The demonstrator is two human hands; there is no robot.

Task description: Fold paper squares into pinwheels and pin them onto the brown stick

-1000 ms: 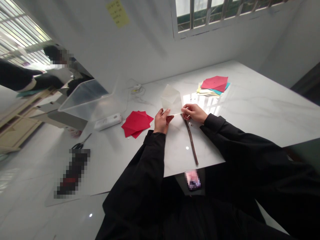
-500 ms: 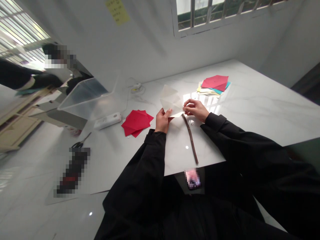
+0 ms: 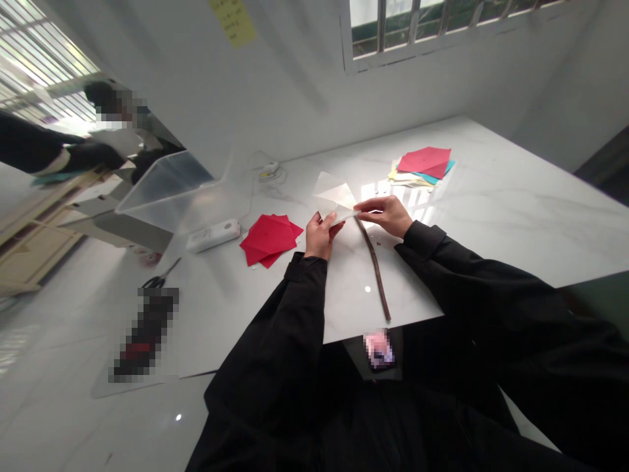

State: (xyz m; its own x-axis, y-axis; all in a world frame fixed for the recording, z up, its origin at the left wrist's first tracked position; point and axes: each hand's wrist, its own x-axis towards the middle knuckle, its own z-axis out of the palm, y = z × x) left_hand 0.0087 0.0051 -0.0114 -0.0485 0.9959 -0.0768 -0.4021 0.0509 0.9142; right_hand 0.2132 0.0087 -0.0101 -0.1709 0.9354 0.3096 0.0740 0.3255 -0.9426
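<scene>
A pale, translucent folded paper sheet (image 3: 334, 196) is held up just above the white marble table (image 3: 491, 216). My left hand (image 3: 320, 236) grips its lower left part, and my right hand (image 3: 386, 215) pinches its lower right edge with extended fingers. Part of the sheet is hidden behind my fingers. Below my right hand, a long, thin brown stick (image 3: 375, 272) lies on the table, its upper end close to the sheet. Black sleeves cover both my forearms.
A red paper stack (image 3: 269, 239) lies left of my hands, and a mixed coloured paper pile (image 3: 422, 165) lies beyond them. Also on the table are a transparent plastic bin (image 3: 171, 190), white power strip (image 3: 213, 236) and scissors (image 3: 160, 278). A co-worker's arm (image 3: 93, 156) shows at far left.
The sheet now looks more folded and narrower, with a triangular top. My right hand's fingers have stretched left along its lower edge. My left hand has hardly moved.
</scene>
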